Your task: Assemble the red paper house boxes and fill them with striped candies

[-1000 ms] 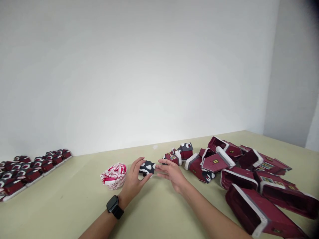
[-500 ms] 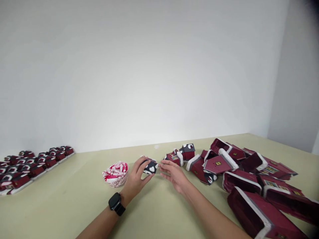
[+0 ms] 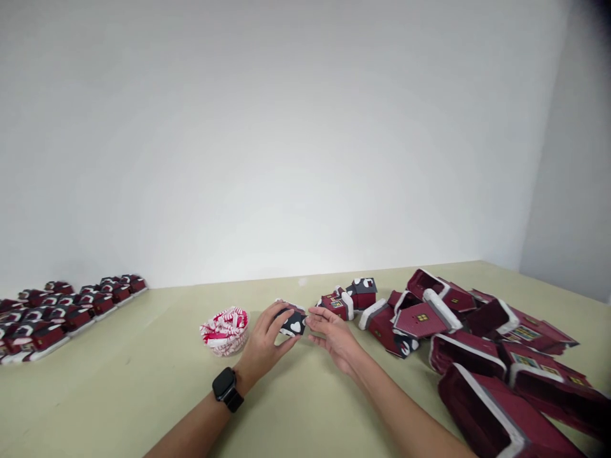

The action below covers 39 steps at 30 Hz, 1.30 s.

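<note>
Black heart-printed house box (image 3: 294, 323): where does it sit?

Between the two hands, closer to the left hand (image 3: 261, 338), whose curled fingers grip it from the near side.

And the right hand (image 3: 335, 338)?

Open, with its fingers loosely spread, their tips just beside the box's other end. Whether they touch it, I can't tell.

What's around the hands?

Just left of the left hand, a bowl of red-and-white paper strips (image 3: 224, 331). Past the right hand, a heap of maroon house boxes (image 3: 429, 331) lies on the pale green table (image 3: 143, 407). Well left of both hands stand rows of small red houses (image 3: 62, 312). A black smartwatch (image 3: 227, 388) circles the left wrist.
</note>
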Each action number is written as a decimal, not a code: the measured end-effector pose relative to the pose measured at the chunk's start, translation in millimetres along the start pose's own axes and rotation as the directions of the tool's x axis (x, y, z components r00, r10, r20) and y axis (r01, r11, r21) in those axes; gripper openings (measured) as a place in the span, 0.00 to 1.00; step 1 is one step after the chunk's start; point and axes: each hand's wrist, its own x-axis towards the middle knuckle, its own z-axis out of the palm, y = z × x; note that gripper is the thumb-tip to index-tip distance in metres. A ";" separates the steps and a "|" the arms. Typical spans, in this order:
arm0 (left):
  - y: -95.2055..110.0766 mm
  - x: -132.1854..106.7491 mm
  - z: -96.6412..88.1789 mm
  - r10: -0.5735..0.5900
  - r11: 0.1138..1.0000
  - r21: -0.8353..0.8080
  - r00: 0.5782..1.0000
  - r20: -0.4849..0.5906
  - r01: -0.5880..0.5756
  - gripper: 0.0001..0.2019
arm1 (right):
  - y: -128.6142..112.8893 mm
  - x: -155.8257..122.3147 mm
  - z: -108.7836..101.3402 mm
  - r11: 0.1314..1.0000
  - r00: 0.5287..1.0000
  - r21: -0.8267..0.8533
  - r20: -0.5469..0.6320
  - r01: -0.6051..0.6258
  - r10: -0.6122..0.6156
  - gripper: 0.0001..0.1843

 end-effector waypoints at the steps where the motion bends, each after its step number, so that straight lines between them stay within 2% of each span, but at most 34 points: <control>1: 0.3 0.0 0.0 0.001 1.000 -0.004 1.000 0.001 -0.001 0.25 | 0.7 0.1 -0.5 1.000 1.000 -0.010 0.002 0.004 -0.004 0.36; 6: 1.9 -0.8 0.4 -0.021 0.999 -0.035 1.000 0.017 0.022 0.26 | 6.6 4.8 -3.3 0.994 0.999 -0.100 0.006 0.054 -0.053 0.36; 10: 2.5 -2.3 2.3 -0.057 0.997 -0.055 0.998 0.029 0.058 0.26 | 10.4 10.9 -2.2 0.944 0.978 -0.263 -0.015 0.199 -0.210 0.33; 12: 1.9 -3.5 3.7 -0.077 0.995 -0.058 0.996 0.044 0.079 0.26 | 10.1 10.3 -0.1 0.880 0.944 -0.362 0.001 0.309 -0.331 0.29; 14: 0.6 -5.2 5.4 -0.097 0.993 -0.060 0.994 0.058 0.101 0.26 | 9.0 6.2 2.6 0.794 0.898 -0.442 0.065 0.416 -0.434 0.24; 19: -2.0 -8.9 8.7 -0.147 0.983 -0.094 0.982 0.118 0.158 0.26 | 8.1 -7.1 6.5 0.607 0.815 -0.575 0.207 0.549 -0.542 0.16; 21: -1.7 -9.2 8.8 -0.143 0.982 -0.108 0.981 0.132 0.158 0.27 | 7.7 -10.2 6.4 0.511 0.796 -0.656 0.242 0.555 -0.555 0.15; 24: 0.3 -8.5 8.0 -0.134 0.983 -0.111 0.983 0.129 0.148 0.27 | 5.4 -13.5 6.1 0.389 0.815 -0.760 0.309 0.521 -0.490 0.20; 26: 2.1 -7.7 7.2 -0.126 0.984 -0.108 0.982 0.138 0.141 0.28 | 3.5 -15.7 6.6 0.368 0.831 -0.776 0.341 0.513 -0.438 0.22; 31: 4.7 -5.1 5.6 -0.168 0.976 -0.102 0.968 0.188 0.190 0.30 | 1.5 -19.5 9.7 0.332 0.822 -0.778 0.381 0.533 -0.424 0.22; 34: 4.1 -4.3 6.3 -0.203 0.968 -0.104 0.956 0.213 0.228 0.32 | 1.9 -20.3 10.9 0.316 0.820 -0.787 0.381 0.530 -0.426 0.22; 39: 2.8 -5.2 6.9 -0.188 0.973 -0.085 0.952 0.240 0.213 0.35 | -0.4 -21.6 10.5 0.291 0.819 -0.813 0.342 0.504 -0.461 0.18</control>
